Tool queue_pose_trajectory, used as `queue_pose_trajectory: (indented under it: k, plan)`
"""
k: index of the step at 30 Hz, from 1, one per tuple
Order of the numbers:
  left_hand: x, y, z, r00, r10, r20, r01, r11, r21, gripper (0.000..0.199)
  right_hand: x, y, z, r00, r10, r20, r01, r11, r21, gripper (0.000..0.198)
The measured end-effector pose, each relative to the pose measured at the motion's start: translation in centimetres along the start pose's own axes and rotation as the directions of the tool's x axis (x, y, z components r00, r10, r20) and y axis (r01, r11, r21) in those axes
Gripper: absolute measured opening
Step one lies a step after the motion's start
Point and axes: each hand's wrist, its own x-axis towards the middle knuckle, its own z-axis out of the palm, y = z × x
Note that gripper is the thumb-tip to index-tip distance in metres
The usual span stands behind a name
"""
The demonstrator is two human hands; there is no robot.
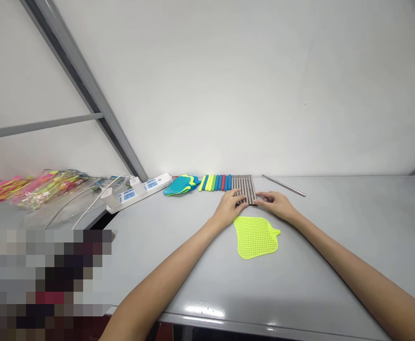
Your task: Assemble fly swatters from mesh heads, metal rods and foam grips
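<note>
A row of metal rods (250,188) lies side by side on the grey table. My left hand (228,208) rests over the near left part of the row, its fingers spread across the rods and its thumb by their near ends. Against the right side of the row are the fingertips of my right hand (277,204), thumb and forefinger apart. Coloured handle sticks (216,183) in yellow, blue, green and red continue the row leftward. Nearer to me lies a yellow-green perforated fly swatter head (257,237), flat, its short neck pointing right.
A single metal rod (284,185) lies slantwise at the right. Blue and yellow swatter heads (182,185) are stacked left of the sticks, beside a white power strip (143,192) with plugs and cables. Bagged colourful items (54,187) lie far left. A pixelated area covers the lower left.
</note>
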Motion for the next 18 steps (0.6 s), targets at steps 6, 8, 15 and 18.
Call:
queue_pose_trajectory:
  k: [6, 8, 15, 18]
  plan:
    - [-0.4, 1.0, -0.9, 1.000, 0.016, 0.005, -0.016, 0.999, -0.035, 0.029, -0.1, 1.5, -0.5, 0.970, 0.102, -0.222, -0.030, 0.951, 0.308, 0.039]
    - [-0.6, 1.4, -1.4, 0.999, 0.042, 0.012, -0.042, 0.998, -0.053, 0.029, 0.1, 2.4, -1.1, 0.935, 0.112, -0.337, -0.017, 0.962, 0.273, 0.036]
    - [-1.3, 3.2, -2.8, 0.991, 0.119, 0.063, -0.114, 0.990, -0.079, 0.017, -0.1, 6.1, -3.8, 0.791, 0.246, -0.560, -0.109, 0.958, 0.267, 0.039]
    - [-2.2, 4.2, -3.3, 0.983, 0.123, 0.134, -0.112, 0.990, -0.091, 0.017, -0.2, 7.0, -4.3, 0.769, 0.306, -0.561, -0.224, 0.951, 0.212, 0.034]
